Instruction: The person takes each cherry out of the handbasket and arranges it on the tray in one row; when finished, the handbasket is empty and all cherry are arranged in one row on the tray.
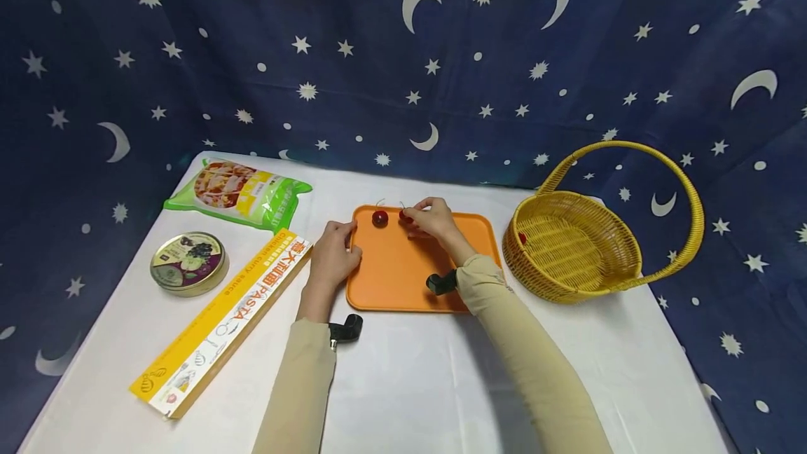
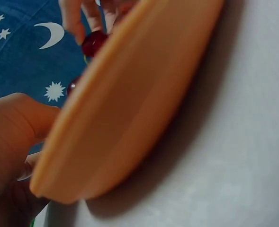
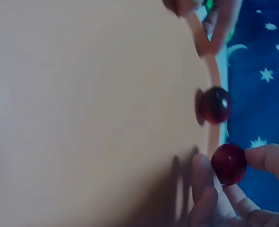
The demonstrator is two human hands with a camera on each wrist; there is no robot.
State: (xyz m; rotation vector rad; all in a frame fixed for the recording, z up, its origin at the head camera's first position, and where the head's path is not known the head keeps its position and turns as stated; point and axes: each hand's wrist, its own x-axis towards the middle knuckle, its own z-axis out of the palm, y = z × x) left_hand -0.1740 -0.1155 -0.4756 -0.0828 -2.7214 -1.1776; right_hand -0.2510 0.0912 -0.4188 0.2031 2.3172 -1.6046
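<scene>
An orange tray (image 1: 403, 265) lies on the white-covered table. My left hand (image 1: 333, 258) grips its left rim, with the thumb at the edge in the left wrist view. At the tray's far side my right hand (image 1: 433, 221) pinches a dark red cherry (image 3: 229, 164) between thumb and fingers. Another cherry (image 1: 380, 218) with a thin stem rests on the tray beside it, near the far rim. The right wrist view shows both cherries close together, the pinched one nearer the right hand.
A yellow wicker basket (image 1: 624, 251) with a tall handle stands right of the tray, a small red thing (image 1: 522, 237) inside it. To the left are a long pasta box (image 1: 221, 328), a round tin (image 1: 189, 265) and a green food bag (image 1: 242, 191). A starry blue curtain (image 1: 359, 54) hangs behind.
</scene>
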